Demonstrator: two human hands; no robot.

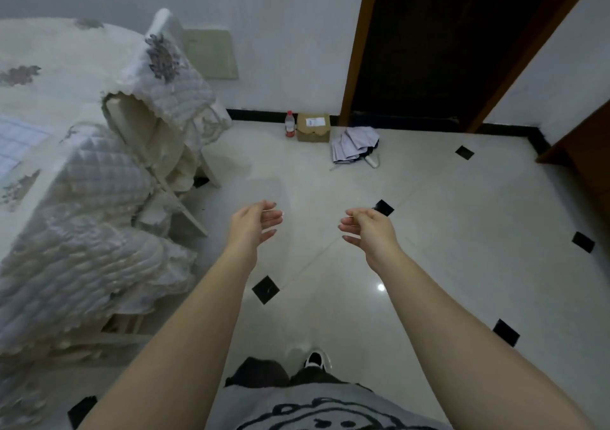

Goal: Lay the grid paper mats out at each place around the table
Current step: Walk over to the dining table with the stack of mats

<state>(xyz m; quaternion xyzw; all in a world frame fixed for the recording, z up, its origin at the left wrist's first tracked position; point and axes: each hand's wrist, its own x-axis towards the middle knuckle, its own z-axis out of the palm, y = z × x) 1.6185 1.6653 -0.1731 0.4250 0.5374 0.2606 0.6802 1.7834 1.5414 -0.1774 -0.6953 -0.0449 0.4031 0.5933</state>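
A person's bare arms reach out over a pale tiled floor [429, 231], the left hand [255, 221] and right hand [369, 226] facing each other, fingers loosely curled, holding nothing. One grid paper mat [18, 142] lies on the cloth-covered table [66, 59] at far left, behind quilt-covered chairs [99, 178]; a bottle [289, 124], box [313, 128] and folded umbrella [356, 145] sit by the wall

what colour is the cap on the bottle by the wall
Red, on the bottle beside the cardboard box; the head view shows it.
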